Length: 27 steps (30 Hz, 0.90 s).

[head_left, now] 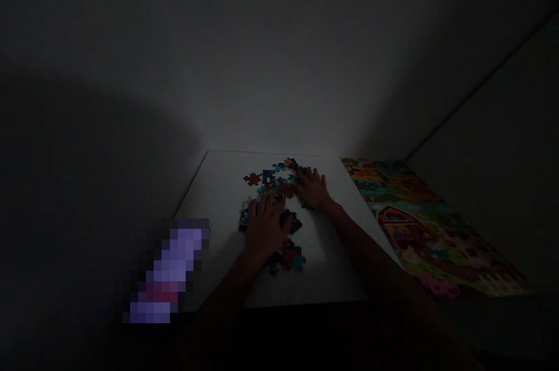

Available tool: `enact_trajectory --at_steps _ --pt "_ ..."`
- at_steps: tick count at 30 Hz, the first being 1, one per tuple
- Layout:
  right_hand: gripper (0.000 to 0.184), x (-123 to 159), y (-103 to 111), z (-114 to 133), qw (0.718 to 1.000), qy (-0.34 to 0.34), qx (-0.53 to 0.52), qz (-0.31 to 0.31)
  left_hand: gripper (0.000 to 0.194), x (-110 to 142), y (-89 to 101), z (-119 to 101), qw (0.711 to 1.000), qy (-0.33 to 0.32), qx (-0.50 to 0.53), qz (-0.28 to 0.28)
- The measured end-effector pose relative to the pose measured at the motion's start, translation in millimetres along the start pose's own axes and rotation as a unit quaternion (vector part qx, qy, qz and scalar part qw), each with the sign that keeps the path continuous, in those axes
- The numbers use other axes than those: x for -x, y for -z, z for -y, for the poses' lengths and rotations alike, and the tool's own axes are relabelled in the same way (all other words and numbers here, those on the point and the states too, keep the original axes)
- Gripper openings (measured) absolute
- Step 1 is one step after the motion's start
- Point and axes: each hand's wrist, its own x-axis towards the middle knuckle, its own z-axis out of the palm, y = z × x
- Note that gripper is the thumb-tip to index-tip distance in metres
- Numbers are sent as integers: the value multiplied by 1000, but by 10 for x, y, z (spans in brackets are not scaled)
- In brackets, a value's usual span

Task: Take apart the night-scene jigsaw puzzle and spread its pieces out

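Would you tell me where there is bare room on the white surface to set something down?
The white surface is bare between its left edge and the puzzle pieces, and near its front edge between the lowest pieces and the right forearm. It is crowded in the middle, under the left hand and right hand.

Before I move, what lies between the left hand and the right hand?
Between the left hand and the right hand lie puzzle pieces, one reddish-brown, on the white surface; the head view shows it dimly.
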Motion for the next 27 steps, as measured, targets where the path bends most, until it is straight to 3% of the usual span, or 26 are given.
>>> enact_trajectory --at_steps 3,6,11,16,22,27 --pt "72 281 -18 -177 999 -50 -8 -5 62 -106 18 98 998 40 -27 26" --pt "76 555 -50 -186 998 -65 -18 -9 67 -310 25 158 994 76 -48 59" --pt "80 934 -107 58 998 -12 -57 -29 75 -794 -21 139 985 124 -65 101" --pt "91 1160 -133 296 990 67 -118 -33 86 -1269 -108 -41 977 136 -47 157" --pt "98 1186 -158 363 975 125 -174 -58 91 -1653 -306 -385 980 62 -48 182" --pt "95 1174 -216 341 957 129 -224 -128 83 -1756 -453 -677 981 -40 -52 182"
